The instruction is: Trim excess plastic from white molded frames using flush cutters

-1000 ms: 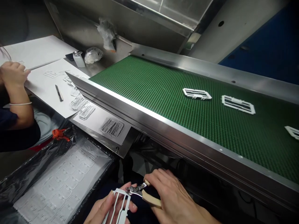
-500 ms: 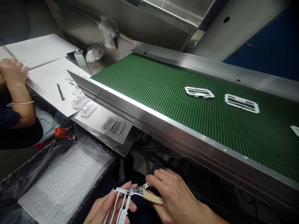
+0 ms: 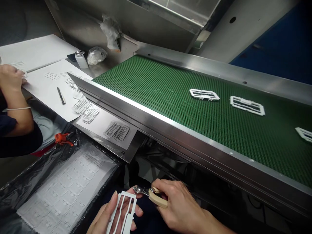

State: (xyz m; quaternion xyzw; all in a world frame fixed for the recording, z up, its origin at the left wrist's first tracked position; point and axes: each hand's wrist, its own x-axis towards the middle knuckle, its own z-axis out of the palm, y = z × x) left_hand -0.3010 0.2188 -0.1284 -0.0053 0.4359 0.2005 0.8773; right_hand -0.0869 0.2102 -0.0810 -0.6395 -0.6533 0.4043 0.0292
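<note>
The left hand (image 3: 110,217) holds one white plastic frame (image 3: 123,211) at the bottom edge of the view, thumb and fingers clasped on its sides. The right hand (image 3: 179,206) has its grip clenched around one pair of cutters (image 3: 151,194) with tan handles, whose metal tip lies just beside the top corner of the frame. Three more white frames lie on the green conveyor belt (image 3: 156,87): one (image 3: 204,94), a second (image 3: 247,105) near it, and a third (image 3: 304,134) cut off at the right edge. Left of the hands is one tray (image 3: 65,191) wrapped in clear film. On the tabletop (image 3: 48,94) lie sheets of white paper, one dark blade (image 3: 61,95) and one small bottle (image 3: 78,59). Another person's hand (image 3: 11,78) rests there.
</note>
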